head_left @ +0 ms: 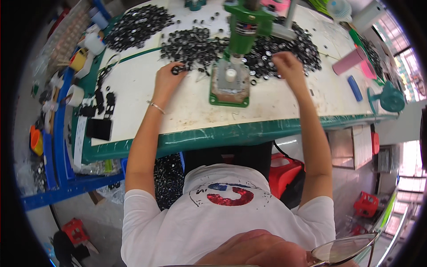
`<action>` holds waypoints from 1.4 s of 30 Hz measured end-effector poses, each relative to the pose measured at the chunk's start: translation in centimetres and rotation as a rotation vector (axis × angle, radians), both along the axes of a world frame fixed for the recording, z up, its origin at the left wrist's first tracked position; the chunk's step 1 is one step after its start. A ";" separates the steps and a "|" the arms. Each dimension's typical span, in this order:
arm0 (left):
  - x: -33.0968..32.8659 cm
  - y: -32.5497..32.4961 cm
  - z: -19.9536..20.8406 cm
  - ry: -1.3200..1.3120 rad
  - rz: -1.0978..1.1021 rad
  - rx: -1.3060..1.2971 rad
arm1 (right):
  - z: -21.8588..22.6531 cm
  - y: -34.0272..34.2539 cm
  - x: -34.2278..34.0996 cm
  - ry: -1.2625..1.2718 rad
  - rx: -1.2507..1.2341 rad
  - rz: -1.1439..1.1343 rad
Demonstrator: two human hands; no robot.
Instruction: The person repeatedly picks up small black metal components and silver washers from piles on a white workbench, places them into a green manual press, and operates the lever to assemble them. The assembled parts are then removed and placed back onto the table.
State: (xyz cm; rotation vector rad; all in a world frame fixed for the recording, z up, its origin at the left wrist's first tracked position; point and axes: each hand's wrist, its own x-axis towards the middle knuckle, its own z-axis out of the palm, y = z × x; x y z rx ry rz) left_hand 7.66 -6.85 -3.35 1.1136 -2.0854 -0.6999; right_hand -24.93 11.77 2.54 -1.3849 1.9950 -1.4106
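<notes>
My left hand is closed around a small black round part, just in front of a pile of black parts with thin pins. To the right, my right hand reaches to the edge of a heap of black rings. Its fingers are bent together, and what they hold, if anything, is too small to make out. Between my hands stands a green hand press. On its base sits a white round piece, directly under the ram.
Another heap of black parts lies at the back left. A dark phone rests near the left front corner. On the right are a pink tumbler, a blue stick-like object and a small green fan. A green edge borders the table.
</notes>
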 end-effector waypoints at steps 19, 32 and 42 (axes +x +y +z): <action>0.5 3.2 1.6 1.073 -0.318 1.093 | -3.9 0.8 5.3 -0.047 -0.111 0.028; -3.5 6.1 5.0 0.782 -0.301 0.835 | -2.5 -3.3 10.7 -0.058 -0.053 0.151; -7.1 7.2 5.0 0.609 -0.284 0.725 | -1.1 -1.3 8.0 -0.376 -0.107 0.092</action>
